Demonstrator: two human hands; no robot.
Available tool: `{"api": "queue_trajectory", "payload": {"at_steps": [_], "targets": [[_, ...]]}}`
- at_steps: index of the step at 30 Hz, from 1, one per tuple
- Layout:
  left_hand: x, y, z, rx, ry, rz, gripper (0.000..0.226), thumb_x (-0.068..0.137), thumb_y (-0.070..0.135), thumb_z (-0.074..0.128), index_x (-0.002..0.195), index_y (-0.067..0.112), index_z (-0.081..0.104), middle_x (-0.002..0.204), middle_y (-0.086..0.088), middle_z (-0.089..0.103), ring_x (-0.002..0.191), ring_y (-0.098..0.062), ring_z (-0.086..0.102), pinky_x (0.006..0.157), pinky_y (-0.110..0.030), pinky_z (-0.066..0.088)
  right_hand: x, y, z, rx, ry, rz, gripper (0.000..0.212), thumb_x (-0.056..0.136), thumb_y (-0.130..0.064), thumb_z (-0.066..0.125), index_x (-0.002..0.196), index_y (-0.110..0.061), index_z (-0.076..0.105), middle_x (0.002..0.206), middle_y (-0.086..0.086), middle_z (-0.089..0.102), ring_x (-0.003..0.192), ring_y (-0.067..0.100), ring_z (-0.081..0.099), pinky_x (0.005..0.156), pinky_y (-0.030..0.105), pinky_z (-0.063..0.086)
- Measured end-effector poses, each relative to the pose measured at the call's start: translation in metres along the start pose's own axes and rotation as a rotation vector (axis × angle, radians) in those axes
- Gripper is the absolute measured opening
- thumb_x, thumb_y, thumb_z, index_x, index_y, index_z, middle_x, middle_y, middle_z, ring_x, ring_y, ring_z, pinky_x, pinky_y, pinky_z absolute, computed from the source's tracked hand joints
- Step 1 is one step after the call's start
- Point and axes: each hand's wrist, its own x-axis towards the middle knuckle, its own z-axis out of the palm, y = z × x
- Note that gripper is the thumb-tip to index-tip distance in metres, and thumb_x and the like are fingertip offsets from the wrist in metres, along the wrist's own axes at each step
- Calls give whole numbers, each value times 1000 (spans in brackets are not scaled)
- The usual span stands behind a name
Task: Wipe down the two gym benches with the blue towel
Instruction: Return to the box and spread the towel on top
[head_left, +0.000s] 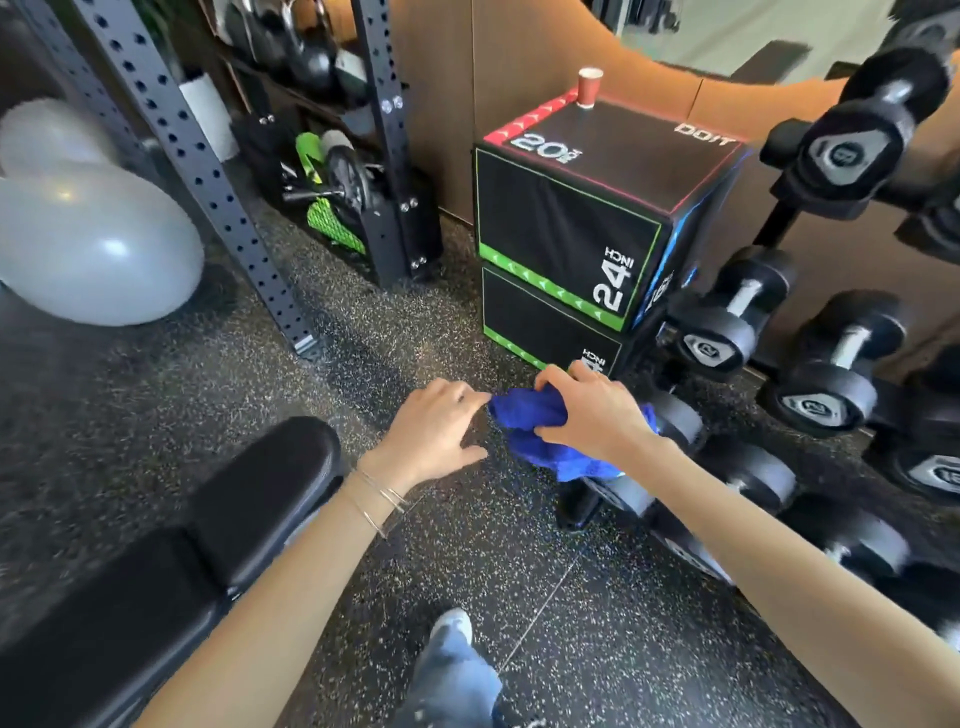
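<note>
My right hand (597, 410) grips a bunched blue towel (535, 431) in mid-air above the speckled floor, in front of the dumbbell rack. My left hand (436, 426) is stretched out just left of the towel, its fingertips touching or nearly touching the towel's left edge, fingers fairly straight. A black padded gym bench (208, 530) runs from the lower left toward the centre, its rounded end below and left of my left hand. Only this one bench is in view.
Two stacked black plyo boxes (587, 228) stand ahead with a red paper cup (590, 87) on top. A dumbbell rack (810, 374) fills the right side. A grey exercise ball (88, 244) and a perforated rack upright (208, 171) are at left. My shoe (452, 626) is below.
</note>
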Motion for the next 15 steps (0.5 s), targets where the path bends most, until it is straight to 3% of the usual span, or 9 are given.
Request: {"api": "queue_trajectory", "payload": {"at_steps": [8,15], "targets": [[82,-89,-18,38,-10,93,72,84,48,60,143,17,32,139,-4,44,126,-23,40,105,-39,38,99,-9,-11,23,12,75,47,77,-42,66,118,-28,47,101,1,44,97,29,51,78,35,38],[169,-115,-9,56,-31,128,71,83,47,60,141,17,34,135,-4,45,122,-25,43,99,-43,42,173,25,-16,14,-7,105,48,77,-42,66,117,-28,46,92,-3,34,93,28,51,79,37,39]]}}
